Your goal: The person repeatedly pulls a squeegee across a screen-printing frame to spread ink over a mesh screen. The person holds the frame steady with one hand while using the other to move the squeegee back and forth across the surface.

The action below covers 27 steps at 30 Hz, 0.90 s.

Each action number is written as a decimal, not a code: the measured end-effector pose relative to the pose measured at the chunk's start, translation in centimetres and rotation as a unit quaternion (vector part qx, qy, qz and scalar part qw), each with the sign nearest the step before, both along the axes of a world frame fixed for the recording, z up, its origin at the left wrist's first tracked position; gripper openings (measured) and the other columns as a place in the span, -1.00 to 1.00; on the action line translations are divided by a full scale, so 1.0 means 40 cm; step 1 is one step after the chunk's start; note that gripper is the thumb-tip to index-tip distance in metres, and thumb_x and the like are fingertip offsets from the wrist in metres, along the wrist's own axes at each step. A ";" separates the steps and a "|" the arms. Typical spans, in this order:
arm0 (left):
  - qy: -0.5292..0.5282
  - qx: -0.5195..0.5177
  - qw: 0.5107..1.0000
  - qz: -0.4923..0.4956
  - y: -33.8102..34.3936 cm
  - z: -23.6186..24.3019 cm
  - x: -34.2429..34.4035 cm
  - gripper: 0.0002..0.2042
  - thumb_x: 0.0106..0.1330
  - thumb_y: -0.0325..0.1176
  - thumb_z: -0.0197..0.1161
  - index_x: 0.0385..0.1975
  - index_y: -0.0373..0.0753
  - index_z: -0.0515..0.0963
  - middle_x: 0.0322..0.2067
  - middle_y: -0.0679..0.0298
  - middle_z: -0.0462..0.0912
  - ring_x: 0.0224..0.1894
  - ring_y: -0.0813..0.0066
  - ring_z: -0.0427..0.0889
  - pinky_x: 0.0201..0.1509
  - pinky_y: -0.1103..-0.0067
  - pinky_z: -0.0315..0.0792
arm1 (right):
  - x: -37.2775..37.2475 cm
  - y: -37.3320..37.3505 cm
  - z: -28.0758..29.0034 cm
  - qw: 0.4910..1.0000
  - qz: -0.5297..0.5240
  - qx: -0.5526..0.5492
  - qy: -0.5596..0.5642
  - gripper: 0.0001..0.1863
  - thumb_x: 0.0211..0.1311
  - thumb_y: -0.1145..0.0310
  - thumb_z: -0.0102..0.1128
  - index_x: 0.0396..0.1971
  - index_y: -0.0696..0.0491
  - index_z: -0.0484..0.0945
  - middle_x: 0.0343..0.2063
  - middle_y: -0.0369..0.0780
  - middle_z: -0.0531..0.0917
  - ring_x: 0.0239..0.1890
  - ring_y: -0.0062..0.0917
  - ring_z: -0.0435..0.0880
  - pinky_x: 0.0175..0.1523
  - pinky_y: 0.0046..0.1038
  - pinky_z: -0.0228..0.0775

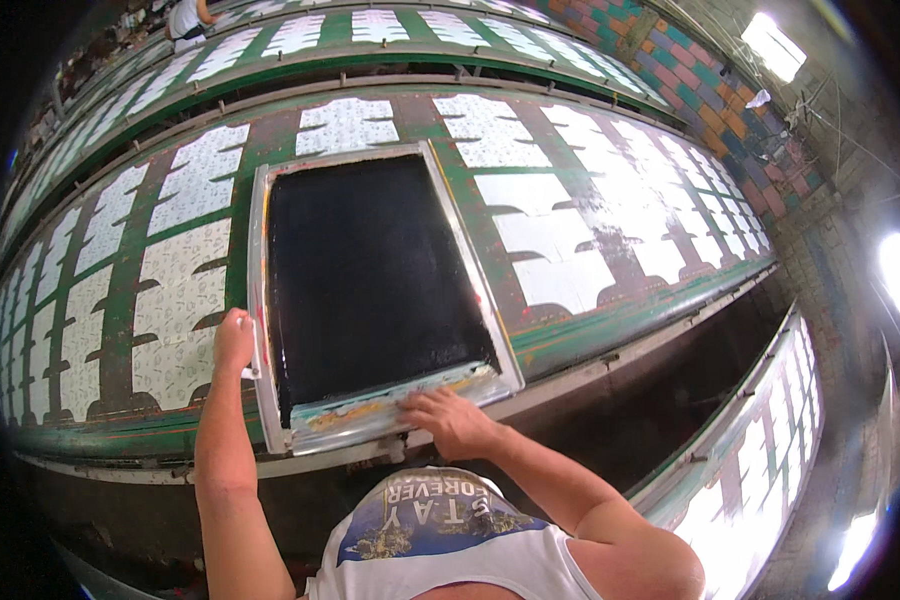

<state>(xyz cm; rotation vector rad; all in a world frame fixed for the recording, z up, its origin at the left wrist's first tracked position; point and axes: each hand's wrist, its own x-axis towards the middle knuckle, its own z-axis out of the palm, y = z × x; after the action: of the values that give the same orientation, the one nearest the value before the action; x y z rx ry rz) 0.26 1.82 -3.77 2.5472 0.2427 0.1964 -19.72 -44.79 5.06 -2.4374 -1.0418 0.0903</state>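
Over the near half of the green table (570,335), the frame (259,230) is lying, its black mesh (370,270) facing up between white pieces (185,290) at left and right. At the frame's near left side, the left hand (234,345) is gripping a handle (250,373), the mesh lying just right of its curled fingers. Right of middle, the right hand (452,418) is resting its fingers on the near rail (340,437), the mesh lying just beyond; whether they are gripping, I cannot tell.
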 end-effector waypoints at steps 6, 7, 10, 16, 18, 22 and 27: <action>0.061 0.025 0.996 0.057 -0.002 -0.002 0.030 -0.69 0.58 -0.15 0.19 -0.11 -0.34 0.57 -0.09 -0.27 0.75 0.03 -0.39 0.71 0.13 -0.05 0.52 | 0.014 -0.233 -0.002 0.979 -0.108 0.163 -0.057 -0.39 -0.04 0.73 0.22 0.10 0.04 0.72 0.23 -0.09 0.74 0.30 -0.06 0.69 0.40 -0.02 0.53; 0.081 0.035 0.993 0.078 -0.004 -0.006 0.032 -0.69 0.58 -0.16 0.19 -0.13 -0.35 0.56 -0.10 -0.27 0.75 0.01 -0.39 0.71 0.12 -0.05 0.52 | 0.023 -0.276 -0.010 0.972 -0.144 0.171 -0.072 -0.39 -0.04 0.73 0.22 0.10 0.04 0.72 0.22 -0.09 0.74 0.29 -0.06 0.69 0.40 -0.02 0.53; 0.068 0.041 0.992 0.102 -0.017 -0.016 0.024 -0.72 0.56 -0.20 0.25 -0.16 -0.36 0.55 -0.13 -0.24 0.75 -0.01 -0.35 0.72 0.07 0.00 0.52 | 0.055 -0.371 -0.048 0.941 -0.267 0.200 -0.051 -0.38 0.00 0.71 0.25 0.16 0.04 0.72 0.23 -0.05 0.71 0.30 -0.03 0.66 0.42 -0.04 0.50; -0.006 0.003 0.989 0.150 -0.036 -0.009 0.011 -0.74 0.49 -0.22 0.38 -0.22 -0.35 0.68 -0.22 -0.13 0.78 -0.06 -0.20 0.78 0.07 0.10 0.56 | 0.113 -0.464 -0.160 0.900 -0.400 0.141 0.104 -0.30 0.27 0.64 0.26 0.47 0.15 0.47 0.17 0.05 0.71 0.11 -0.15 0.80 0.19 -0.22 0.68; -0.013 -0.008 0.990 0.139 -0.032 -0.004 0.015 -0.71 0.48 -0.18 0.39 -0.25 -0.35 0.68 -0.23 -0.13 0.78 -0.08 -0.16 0.78 0.07 0.12 0.57 | 0.142 -0.468 -0.210 0.864 -0.402 0.213 0.217 -0.31 0.30 0.63 0.28 0.48 0.22 0.46 0.14 0.00 0.73 0.06 -0.26 0.82 0.14 -0.30 0.69; -0.018 -0.041 0.989 0.138 -0.024 -0.006 0.020 -0.51 0.54 0.03 0.33 -0.37 -0.38 0.61 -0.38 -0.05 0.69 -0.26 -0.05 0.69 -0.06 0.14 0.49 | 0.165 -0.481 -0.251 0.811 -0.409 0.246 0.338 -0.36 0.31 0.44 0.40 0.40 0.23 0.58 0.15 0.10 0.64 0.11 -0.15 0.79 0.27 -0.23 0.65; -0.062 -0.143 0.979 0.128 -0.031 -0.015 0.008 -0.40 0.64 0.15 0.25 -0.50 -0.30 0.43 -0.54 0.20 0.42 -0.39 0.30 0.44 -0.19 0.21 0.36 | 0.163 -0.467 -0.207 0.812 -0.428 0.217 0.332 -0.39 0.35 0.41 0.42 0.39 0.24 0.60 0.11 0.08 0.68 0.12 -0.16 0.80 0.26 -0.22 0.66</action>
<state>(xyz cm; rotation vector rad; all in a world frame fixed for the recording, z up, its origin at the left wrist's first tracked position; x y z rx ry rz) 0.60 0.57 -4.35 2.2038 0.5124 0.3872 -13.22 -63.49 -3.20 -1.9666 0.3460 0.3255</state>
